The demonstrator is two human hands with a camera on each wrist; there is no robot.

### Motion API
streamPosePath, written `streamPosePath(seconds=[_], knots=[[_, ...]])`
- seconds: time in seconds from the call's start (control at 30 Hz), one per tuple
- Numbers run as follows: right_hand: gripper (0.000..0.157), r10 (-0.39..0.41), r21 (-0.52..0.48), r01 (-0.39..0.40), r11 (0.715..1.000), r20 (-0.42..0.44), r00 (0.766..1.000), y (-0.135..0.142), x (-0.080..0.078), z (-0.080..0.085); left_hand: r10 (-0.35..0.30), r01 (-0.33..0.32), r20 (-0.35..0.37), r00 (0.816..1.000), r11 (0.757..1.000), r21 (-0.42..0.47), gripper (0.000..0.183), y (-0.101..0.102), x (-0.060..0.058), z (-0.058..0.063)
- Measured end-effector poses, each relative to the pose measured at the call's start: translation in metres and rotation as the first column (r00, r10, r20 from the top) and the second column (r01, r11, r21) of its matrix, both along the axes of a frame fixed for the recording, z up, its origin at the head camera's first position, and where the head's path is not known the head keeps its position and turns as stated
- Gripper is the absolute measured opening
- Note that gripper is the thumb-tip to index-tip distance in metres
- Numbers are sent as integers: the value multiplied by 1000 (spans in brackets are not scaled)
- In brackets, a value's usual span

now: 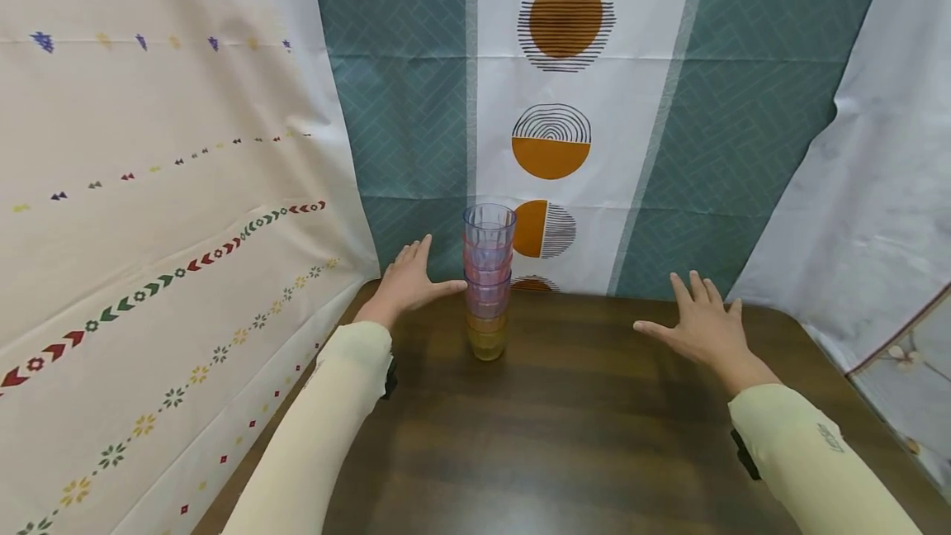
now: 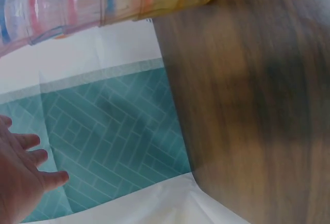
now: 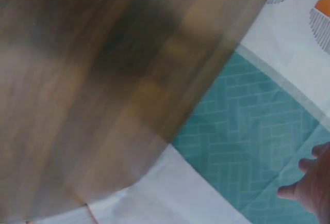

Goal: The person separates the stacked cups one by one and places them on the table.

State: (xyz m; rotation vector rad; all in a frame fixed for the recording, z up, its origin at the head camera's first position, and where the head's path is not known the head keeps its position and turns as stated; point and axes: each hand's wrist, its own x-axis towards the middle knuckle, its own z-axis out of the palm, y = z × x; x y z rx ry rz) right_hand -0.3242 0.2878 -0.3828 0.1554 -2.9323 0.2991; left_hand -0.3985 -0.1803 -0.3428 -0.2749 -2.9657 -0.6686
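Dark wood table (image 1: 565,436) in front of you, boxed in by hanging cloth on three sides. At the back is a teal and white cloth (image 1: 401,106) with orange circles (image 1: 566,16) and thin black lines running down its white strip. On your left hangs a cream cloth (image 1: 149,122) with rows of little coloured flowers and arrows, and on your right a pale cloth (image 1: 877,213).

So, your stack of cups (image 1: 488,295): see-through, nested and standing upright, mouths up, near the back edge of the table, left of the middle. Top one's a clear bluish colour with a blue rim, then it goes pink, bluish-purple, orange, and yellow at the narrow base. The rims look like coloured bands from the left wrist view.

Your left hand (image 1: 409,283) is right by it, fingers spread. From the head view the thumb tip meets the stack's edge, but the left wrist view shows a gap. Your right hand (image 1: 706,320) is well off to the other side, fingers apart too, gripping nothing. The stack sits between your hands and covers a bit of the backdrop.

As for writing, there's a small dark mark (image 1: 830,437) on your right sleeve (image 1: 802,444), too blurry to read.
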Motion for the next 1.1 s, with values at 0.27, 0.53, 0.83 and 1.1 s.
streamPosePath(seconds=[0.27,0.53,0.83,1.1], knots=[[121,25,-7,-26,1000,-25,999,-23,-13,19,-18,19,-13,1000,999,51,124,9,-3,7],[120,34,-16,-35,999,-59,998,-52,-22,37,-46,47,-9,999,994,99,121,22,-6,5],[117,71,-60,-75,995,-68,995,-82,-28,53,-79,77,1,997,972,222,119,36,-8,1],[110,107,-124,-117,985,-89,990,-108,-35,64,-99,93,-2,995,929,358,115,40,-9,-2]])
